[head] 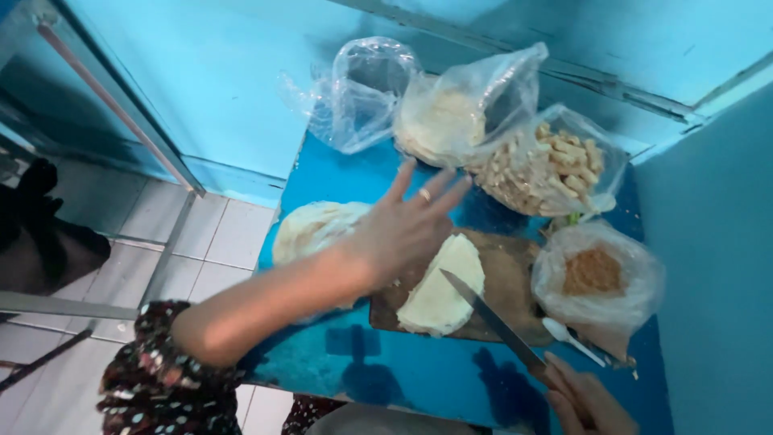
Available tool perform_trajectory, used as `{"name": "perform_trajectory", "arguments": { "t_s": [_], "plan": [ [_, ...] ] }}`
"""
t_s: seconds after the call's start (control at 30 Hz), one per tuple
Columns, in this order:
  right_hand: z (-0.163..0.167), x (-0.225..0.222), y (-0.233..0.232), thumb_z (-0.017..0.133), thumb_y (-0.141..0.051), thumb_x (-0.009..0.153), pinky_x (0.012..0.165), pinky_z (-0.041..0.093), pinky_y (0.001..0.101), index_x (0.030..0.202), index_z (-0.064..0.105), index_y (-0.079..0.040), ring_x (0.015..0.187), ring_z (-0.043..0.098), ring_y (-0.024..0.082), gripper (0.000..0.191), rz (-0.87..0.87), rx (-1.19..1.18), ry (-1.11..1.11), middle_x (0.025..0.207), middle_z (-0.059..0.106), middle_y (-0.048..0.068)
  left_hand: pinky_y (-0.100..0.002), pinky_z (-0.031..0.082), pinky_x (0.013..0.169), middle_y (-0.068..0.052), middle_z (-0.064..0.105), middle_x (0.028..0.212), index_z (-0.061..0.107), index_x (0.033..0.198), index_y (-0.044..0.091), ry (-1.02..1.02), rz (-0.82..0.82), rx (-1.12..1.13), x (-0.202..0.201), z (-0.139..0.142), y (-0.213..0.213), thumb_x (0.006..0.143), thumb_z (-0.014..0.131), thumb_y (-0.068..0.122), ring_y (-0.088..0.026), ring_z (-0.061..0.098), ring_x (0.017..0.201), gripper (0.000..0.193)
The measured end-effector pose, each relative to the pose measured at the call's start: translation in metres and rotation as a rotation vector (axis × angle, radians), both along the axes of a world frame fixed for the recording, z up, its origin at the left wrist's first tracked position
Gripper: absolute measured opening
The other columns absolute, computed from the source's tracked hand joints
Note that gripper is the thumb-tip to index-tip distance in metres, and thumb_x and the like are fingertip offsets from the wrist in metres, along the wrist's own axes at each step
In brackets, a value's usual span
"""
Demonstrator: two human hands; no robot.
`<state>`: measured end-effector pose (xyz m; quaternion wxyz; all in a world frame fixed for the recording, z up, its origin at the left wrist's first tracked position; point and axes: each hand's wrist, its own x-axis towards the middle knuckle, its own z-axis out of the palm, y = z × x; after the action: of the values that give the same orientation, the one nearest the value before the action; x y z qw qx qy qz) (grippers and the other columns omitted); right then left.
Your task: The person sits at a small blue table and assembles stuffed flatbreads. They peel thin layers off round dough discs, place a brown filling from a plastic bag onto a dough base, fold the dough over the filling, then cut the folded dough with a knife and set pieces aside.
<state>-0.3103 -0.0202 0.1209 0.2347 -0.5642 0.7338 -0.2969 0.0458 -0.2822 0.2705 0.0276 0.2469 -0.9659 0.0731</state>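
One pale flat round (441, 283) lies whole and uncut on the wooden cutting board (515, 278), left hand (403, 229) hovering above it with fingers spread, right hand (584, 399) clenched around the handle of the knife (493, 321), blade tip just reaching the round, so cutting judged not started.

Single head view, looking steeply down, close over blue table (451, 379) set in wall corner.

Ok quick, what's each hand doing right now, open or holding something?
Left hand: open, fingers spread, holding nothing, above the cutting board.
Right hand: closed on the knife.
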Motion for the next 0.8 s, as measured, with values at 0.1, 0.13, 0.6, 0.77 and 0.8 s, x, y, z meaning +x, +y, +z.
{"name": "perform_trajectory", "arguments": {
  "t_s": [0.1, 0.13, 0.6, 0.77, 0.8],
  "plan": [
    [-0.018, -0.009, -0.016, 0.065, -0.003, 0.088, 0.087, 0.054, 0.0246, 0.134, 0.063, -0.004, 0.099, 0.077, 0.012, 0.046, 0.118, -0.073, -0.037, 0.107, 0.079, 0.010, -0.066, 0.026, 0.115, -0.023, 0.042, 0.156, 0.075, 0.101, 0.000, 0.034, -0.036, -0.085, 0.021, -0.010, 0.030, 0.074, 0.062, 0.019, -0.037, 0.037, 0.145, 0.035],
    [-0.025, -0.011, -0.017, 0.065, -0.003, 0.089, 0.089, 0.053, 0.0250, 0.134, 0.063, -0.004, 0.100, 0.076, 0.012, 0.045, 0.128, -0.089, -0.001, 0.107, 0.079, 0.010, -0.062, 0.029, 0.115, -0.025, 0.050, 0.149, 0.074, 0.102, -0.003, 0.142, 0.016, -0.114, 0.027, -0.016, 0.044, 0.074, 0.061, 0.021, -0.036, 0.044, 0.139, 0.039],
    [-0.027, -0.005, -0.033, 0.077, -0.008, 0.077, 0.076, 0.060, 0.0294, 0.132, 0.067, -0.021, 0.078, 0.076, 0.011, 0.057, 0.190, -0.081, 0.386, 0.089, 0.078, 0.001, -0.060, 0.042, 0.108, -0.032, 0.062, 0.121, 0.070, 0.101, -0.015, 0.320, -0.062, -0.027, 0.047, -0.084, 0.087, 0.080, 0.060, 0.018, -0.043, 0.061, 0.113, 0.040],
    [0.013, 0.001, -0.049, 0.076, -0.012, 0.081, 0.078, 0.060, 0.0298, 0.133, 0.064, -0.020, 0.086, 0.077, 0.013, 0.054, 0.174, -0.124, 0.290, 0.094, 0.077, 0.003, -0.062, 0.040, 0.109, -0.029, 0.061, 0.119, 0.071, 0.107, -0.014, 0.396, -0.011, 0.127, 0.035, -0.062, 0.080, 0.087, 0.061, 0.016, -0.041, 0.061, 0.113, 0.037],
    [0.018, 0.003, -0.052, 0.076, -0.013, 0.080, 0.077, 0.060, 0.0294, 0.132, 0.065, -0.021, 0.085, 0.077, 0.013, 0.054, 0.188, -0.139, 0.317, 0.093, 0.078, 0.002, -0.062, 0.040, 0.110, -0.031, 0.061, 0.124, 0.071, 0.108, -0.014, 0.381, -0.001, 0.103, 0.031, -0.054, 0.077, 0.086, 0.061, 0.015, -0.040, 0.060, 0.114, 0.038]
  ]
}}
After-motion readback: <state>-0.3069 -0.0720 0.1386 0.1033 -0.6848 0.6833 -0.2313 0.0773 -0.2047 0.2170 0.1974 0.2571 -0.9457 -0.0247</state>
